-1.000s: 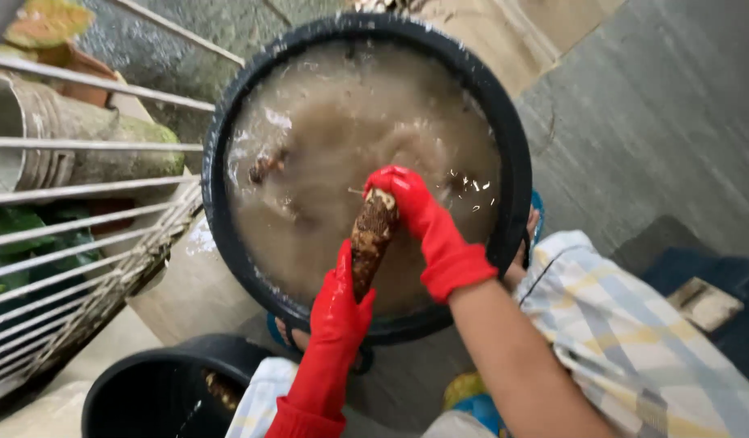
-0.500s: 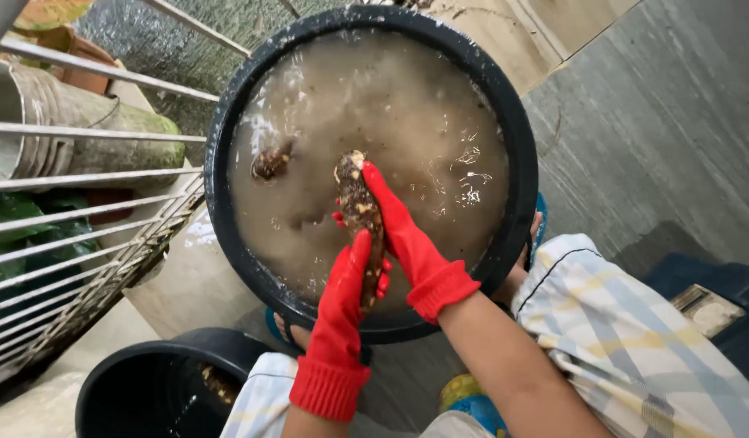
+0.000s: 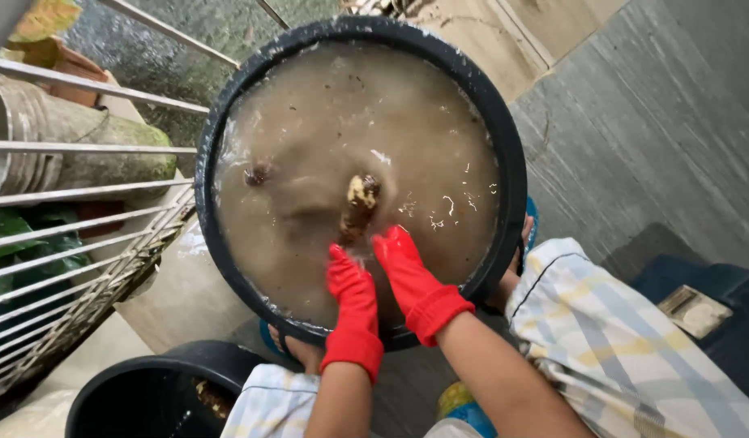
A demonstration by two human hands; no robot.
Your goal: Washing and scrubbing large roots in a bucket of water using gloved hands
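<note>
A wide black basin (image 3: pixel 504 154) holds muddy brown water. A knobbly brown root (image 3: pixel 360 199) sticks out of the water near the middle, its cut end pale. My left hand (image 3: pixel 350 294) and my right hand (image 3: pixel 408 276), both in red rubber gloves, reach into the water side by side just below the root. Their fingertips are sunk in the murky water at the root's lower end and grip it there. A second small root piece (image 3: pixel 255 174) floats to the left.
A smaller black bucket (image 3: pixel 139 389) with some roots inside stands at the lower left. A metal railing (image 3: pixel 74 150) runs along the left, with plants behind it. Grey floor (image 3: pixel 650 122) lies to the right, and my knees in checked cloth (image 3: pixel 609 324) frame the basin.
The root was held up above the water in both hands; now it has been lowered and pushed further into the basin, with my fingers under the surface.
</note>
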